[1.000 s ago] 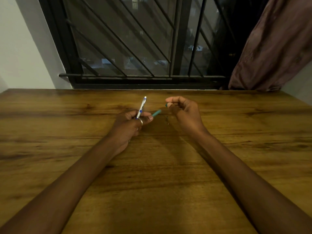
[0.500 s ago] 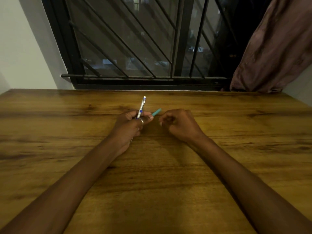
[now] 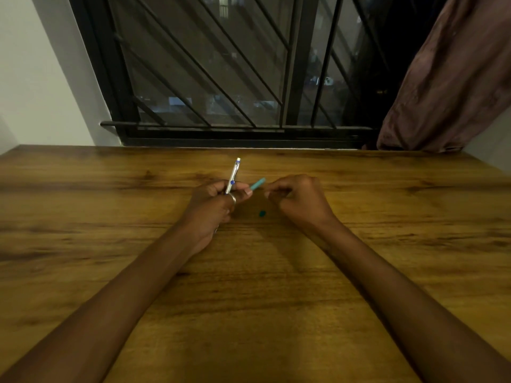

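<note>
My left hand (image 3: pixel 213 205) grips a slim silver pen (image 3: pixel 234 172) with blue details, its end pointing up and away toward the window. A short teal tube (image 3: pixel 257 183) also sticks out to the right from between my left thumb and fingers. My right hand (image 3: pixel 298 200) rests on the table just right of the tube's tip, its fingers curled in, and I see nothing in them. A small teal piece (image 3: pixel 262 213) lies on the wood between my hands.
The wooden table (image 3: pixel 249 299) runs up to a barred black window (image 3: pixel 235 78) at the back. A brown curtain (image 3: pixel 453 78) hangs at the back right, and a white wall (image 3: pixel 41 78) stands at the left.
My right hand came down from a raised pinch and closed in beside the teal tube. A small teal piece now lies on the table. My left hand has stayed put with the pen.
</note>
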